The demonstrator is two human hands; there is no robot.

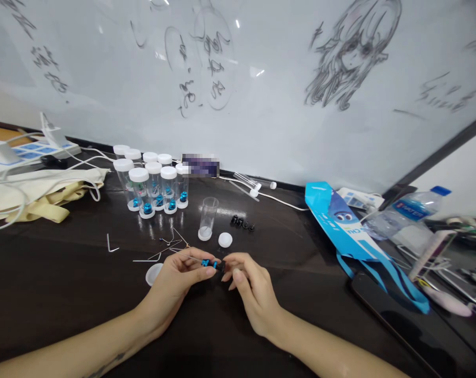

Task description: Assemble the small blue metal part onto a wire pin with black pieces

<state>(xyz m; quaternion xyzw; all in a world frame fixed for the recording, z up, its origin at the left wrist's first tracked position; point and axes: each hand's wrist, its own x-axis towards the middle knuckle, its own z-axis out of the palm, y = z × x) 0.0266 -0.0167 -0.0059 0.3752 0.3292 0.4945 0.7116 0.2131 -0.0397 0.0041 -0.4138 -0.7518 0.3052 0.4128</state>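
Note:
My left hand [175, 281] is closed, thumb and index finger pinching a small blue-and-black cylindrical part [209, 264] with a thin metal rod running back from it. Beside the part's black end is my right hand [251, 289], fingers loosely curled and thumb apart; its index fingertip is at or very near that end. Behind the hands, a clear tube [209, 212] stands upright on a white base, and a round white cap [225, 240] lies to its right. Several small black pieces [241, 223] form a row farther right. A white dish-like lid [154, 274] sits partly behind my left wrist.
Several capped clear tubes [139, 191] with blue parts inside stand at the back left. Hex keys [111, 244] and thin metal rods [171, 247] lie on the dark table [84, 294]. On the right are a blue bag [332, 220], a water bottle [411, 210] and a dark tablet-like slab [399, 325].

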